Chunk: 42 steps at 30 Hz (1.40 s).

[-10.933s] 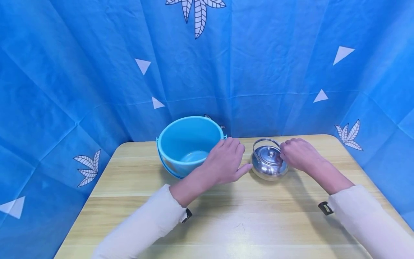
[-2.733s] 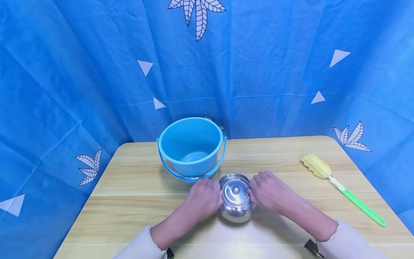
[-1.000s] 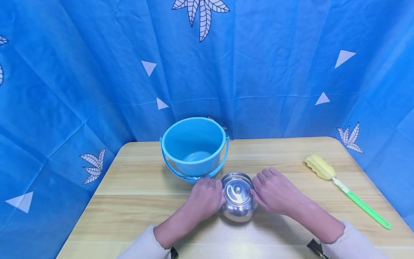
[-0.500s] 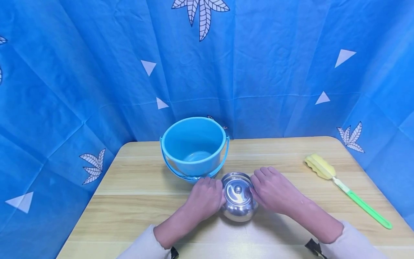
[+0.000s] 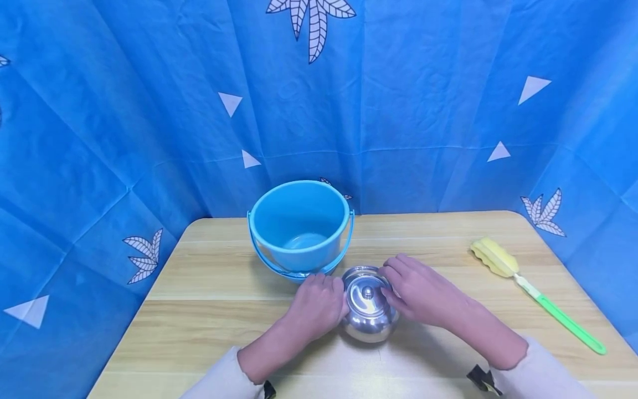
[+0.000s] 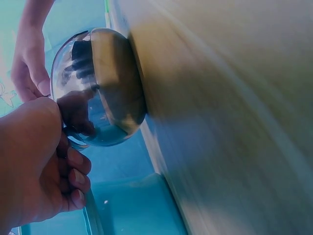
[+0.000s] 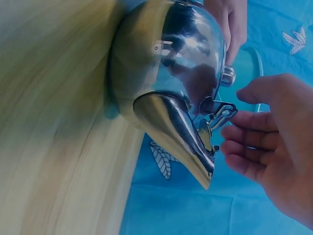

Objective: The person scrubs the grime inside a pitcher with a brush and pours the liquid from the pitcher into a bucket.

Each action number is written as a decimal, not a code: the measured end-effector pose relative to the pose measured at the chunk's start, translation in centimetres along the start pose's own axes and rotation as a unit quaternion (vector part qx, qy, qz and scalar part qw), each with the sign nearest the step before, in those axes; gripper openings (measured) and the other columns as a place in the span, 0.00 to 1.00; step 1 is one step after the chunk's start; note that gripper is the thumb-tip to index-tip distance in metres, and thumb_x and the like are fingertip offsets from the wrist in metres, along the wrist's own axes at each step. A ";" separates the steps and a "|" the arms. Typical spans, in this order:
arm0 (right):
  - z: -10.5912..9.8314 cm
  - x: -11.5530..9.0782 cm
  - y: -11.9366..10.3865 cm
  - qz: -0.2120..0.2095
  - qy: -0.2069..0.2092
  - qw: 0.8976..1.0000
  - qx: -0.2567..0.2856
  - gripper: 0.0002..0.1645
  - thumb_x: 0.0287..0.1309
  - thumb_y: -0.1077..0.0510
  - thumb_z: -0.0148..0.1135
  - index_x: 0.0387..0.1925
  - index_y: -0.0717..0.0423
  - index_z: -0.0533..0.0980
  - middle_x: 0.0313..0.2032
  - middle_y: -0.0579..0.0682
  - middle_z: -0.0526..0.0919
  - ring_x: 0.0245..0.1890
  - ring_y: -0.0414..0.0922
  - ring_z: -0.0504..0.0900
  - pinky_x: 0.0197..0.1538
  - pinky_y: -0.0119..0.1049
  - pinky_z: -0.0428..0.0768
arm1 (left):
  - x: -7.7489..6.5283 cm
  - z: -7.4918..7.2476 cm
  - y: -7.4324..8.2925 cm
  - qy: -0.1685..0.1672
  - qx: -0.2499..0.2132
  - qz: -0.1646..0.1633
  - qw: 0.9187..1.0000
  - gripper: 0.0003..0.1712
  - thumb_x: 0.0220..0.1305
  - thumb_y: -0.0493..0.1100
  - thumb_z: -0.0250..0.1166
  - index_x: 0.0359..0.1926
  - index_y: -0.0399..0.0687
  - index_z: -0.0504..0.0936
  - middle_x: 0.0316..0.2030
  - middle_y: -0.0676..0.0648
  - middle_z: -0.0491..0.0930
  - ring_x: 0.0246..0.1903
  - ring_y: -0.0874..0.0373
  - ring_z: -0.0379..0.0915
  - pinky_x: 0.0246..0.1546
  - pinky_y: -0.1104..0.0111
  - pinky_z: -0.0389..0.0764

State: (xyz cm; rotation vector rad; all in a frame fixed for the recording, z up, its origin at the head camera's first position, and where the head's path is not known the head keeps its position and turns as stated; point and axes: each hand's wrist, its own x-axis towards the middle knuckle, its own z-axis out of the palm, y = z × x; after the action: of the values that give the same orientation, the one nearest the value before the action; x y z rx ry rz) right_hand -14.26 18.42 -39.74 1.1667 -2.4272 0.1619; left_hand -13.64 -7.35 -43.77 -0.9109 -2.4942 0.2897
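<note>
A shiny steel kettle (image 5: 369, 328) with its round lid (image 5: 358, 302) on stands upright on the table, between both hands. My left hand (image 5: 319, 305) has its fingers curled at the kettle's left side, pinching the end of the handle by the rim. On the other side my right hand (image 5: 421, 291) holds its thumb apart from its fingers. In the right wrist view, the fingertips (image 7: 230, 129) are right at the handle's hinge bracket (image 7: 222, 113), above the spout (image 7: 171, 137). The handle lies folded down at the back, partly hidden by the hands.
Behind the left hand stands a light blue bucket (image 5: 309, 260), its handle (image 5: 264, 265) hanging at the front. A sponge brush with a yellow head (image 5: 495, 256) and a green handle (image 5: 568, 321) lies at the right. Blue patterned cloth (image 5: 413, 111) surrounds the table (image 5: 214, 332).
Since the earliest frame the kettle has come nearer, its handle has folded down, and the brush has appeared at the right. Just now my right thumb and fingers have parted; my left hand stays put.
</note>
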 end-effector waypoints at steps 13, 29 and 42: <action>0.2 0.4 -0.5 -0.002 -0.014 0.996 0.086 0.19 0.58 0.55 0.72 0.50 0.56 0.82 0.44 0.47 0.86 0.46 0.42 0.84 0.50 0.38 0.87 | 0.0 0.3 0.0 0.029 0.002 0.005 1.000 0.20 0.71 0.58 0.56 0.28 0.51 0.75 0.17 0.55 0.68 0.20 0.61 0.59 0.24 0.72 0.64; 1.2 1.1 -1.1 -0.050 -0.006 0.998 0.047 0.21 0.57 0.52 0.74 0.50 0.56 0.83 0.45 0.48 0.86 0.44 0.42 0.82 0.49 0.37 0.85 | 0.1 0.2 0.0 0.015 0.001 0.004 1.000 0.21 0.73 0.59 0.55 0.28 0.52 0.75 0.17 0.55 0.67 0.20 0.61 0.58 0.24 0.73 0.64; 1.1 1.2 -1.4 -0.027 -0.050 0.997 0.052 0.18 0.62 0.54 0.69 0.52 0.57 0.80 0.46 0.48 0.83 0.46 0.42 0.81 0.51 0.37 0.85 | 0.2 -0.1 -0.1 0.008 -0.009 0.005 1.000 0.21 0.73 0.59 0.55 0.29 0.51 0.75 0.18 0.55 0.67 0.21 0.60 0.60 0.25 0.72 0.66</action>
State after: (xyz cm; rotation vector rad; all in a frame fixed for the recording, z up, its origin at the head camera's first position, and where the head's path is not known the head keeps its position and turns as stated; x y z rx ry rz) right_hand -14.18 16.34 -40.32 1.3144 -2.4974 0.2204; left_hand -13.81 -7.34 -43.61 -0.9298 -2.4812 0.2634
